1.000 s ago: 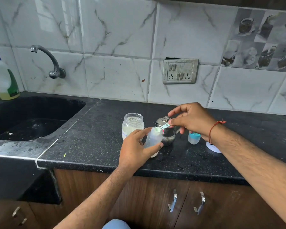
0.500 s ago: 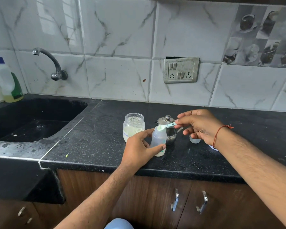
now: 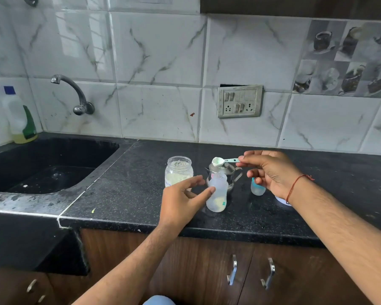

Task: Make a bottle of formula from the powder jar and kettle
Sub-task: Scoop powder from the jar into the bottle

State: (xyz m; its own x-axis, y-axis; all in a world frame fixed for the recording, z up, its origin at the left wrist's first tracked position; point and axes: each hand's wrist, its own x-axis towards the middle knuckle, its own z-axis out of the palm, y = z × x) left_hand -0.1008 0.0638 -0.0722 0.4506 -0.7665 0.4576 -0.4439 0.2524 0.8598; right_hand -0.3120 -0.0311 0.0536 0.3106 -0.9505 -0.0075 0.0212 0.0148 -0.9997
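- right hand [image 3: 271,172] pinches the handle of a little teal scoop [image 3: 223,161], bowl heaped with white powder, held up above the baby bottle [image 3: 217,193]
- left hand [image 3: 183,200] is loose and spread, fingertips just touching the bottle's side, not really wrapped round it
- bottle stands uncapped on the black bench [image 3: 130,190] between the hands, some powder at the bottom
- powder jar [image 3: 179,171] sits open just past the left hand, steel kettle [image 3: 228,172] right behind the bottle
- bottle's teal-ringed cap [image 3: 257,188] stands under the right hand
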